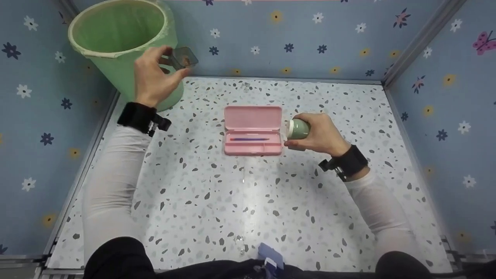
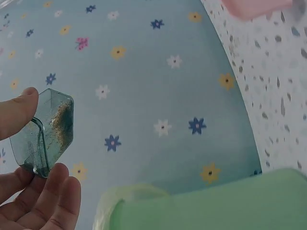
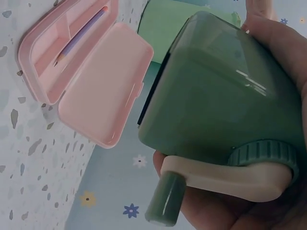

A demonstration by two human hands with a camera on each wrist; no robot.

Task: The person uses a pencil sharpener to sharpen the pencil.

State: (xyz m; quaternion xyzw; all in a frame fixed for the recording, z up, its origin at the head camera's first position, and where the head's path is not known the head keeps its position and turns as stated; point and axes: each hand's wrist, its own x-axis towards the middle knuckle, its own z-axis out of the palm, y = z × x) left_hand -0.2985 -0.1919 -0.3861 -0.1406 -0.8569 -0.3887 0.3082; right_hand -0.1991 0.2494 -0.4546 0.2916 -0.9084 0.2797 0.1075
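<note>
My left hand (image 1: 153, 77) pinches a small see-through shavings drawer (image 1: 183, 57) between thumb and fingers, beside the rim of a green bin (image 1: 116, 69). Brown pencil shavings cling inside the drawer (image 2: 55, 124) in the left wrist view. On the right, my right hand (image 1: 323, 133) grips a green crank pencil sharpener (image 3: 216, 91) above the table. Its cream crank arm (image 3: 220, 178) and green knob (image 3: 166, 199) show in the right wrist view. Close to that hand, a pink pencil case (image 1: 253, 118) lies with its lid raised, a purple pencil (image 1: 250, 139) inside.
The bin stands at the back left corner of the speckled table (image 1: 217, 193). Blue flowered panels (image 1: 267, 38) enclose the back and sides. A blue-purple tag-like piece (image 1: 270, 254) shows at the front edge, close to the person's body.
</note>
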